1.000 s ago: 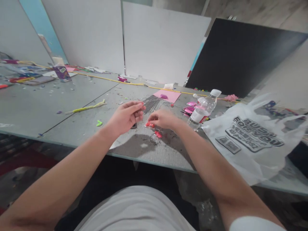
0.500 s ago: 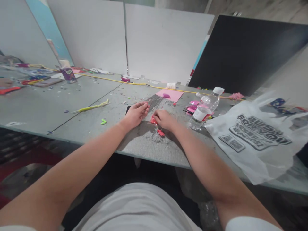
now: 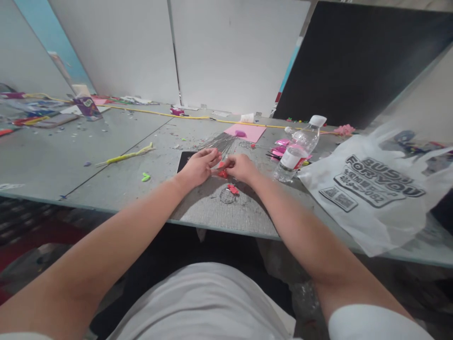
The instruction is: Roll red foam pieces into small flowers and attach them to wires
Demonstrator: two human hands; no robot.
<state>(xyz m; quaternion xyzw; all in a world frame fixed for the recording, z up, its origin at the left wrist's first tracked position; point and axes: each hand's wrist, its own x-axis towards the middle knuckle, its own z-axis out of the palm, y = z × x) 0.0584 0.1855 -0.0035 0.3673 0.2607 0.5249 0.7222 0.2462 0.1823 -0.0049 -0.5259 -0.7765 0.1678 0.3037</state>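
My left hand [image 3: 203, 165] rests over the grey table with its fingers curled together; what they hold, if anything, is too small to tell. Close on its right, my right hand [image 3: 240, 167] pinches something small and thin that I cannot make out. A red piece [image 3: 222, 173] lies between and just below the hands. Nearer the table edge is a coil of thin wire [image 3: 227, 195] with a red piece [image 3: 233, 189] at its upper side. Thin wires [image 3: 222, 141] fan out behind my hands. A dark flat object [image 3: 183, 159] is partly hidden by my left hand.
A clear bottle [image 3: 292, 158] stands to the right, beside pink items [image 3: 281, 147] and a white plastic bag [image 3: 375, 193]. Pink paper [image 3: 253, 133] bears a purple lump. Yellow-green twisted strips [image 3: 129, 155] and a green piece [image 3: 145, 177] lie left. A yellow cord [image 3: 148, 112] crosses behind.
The view has shifted slightly, so the table items sit higher and further left. My right hand has lifted off the red piece, and its fingertips now point toward my left hand.
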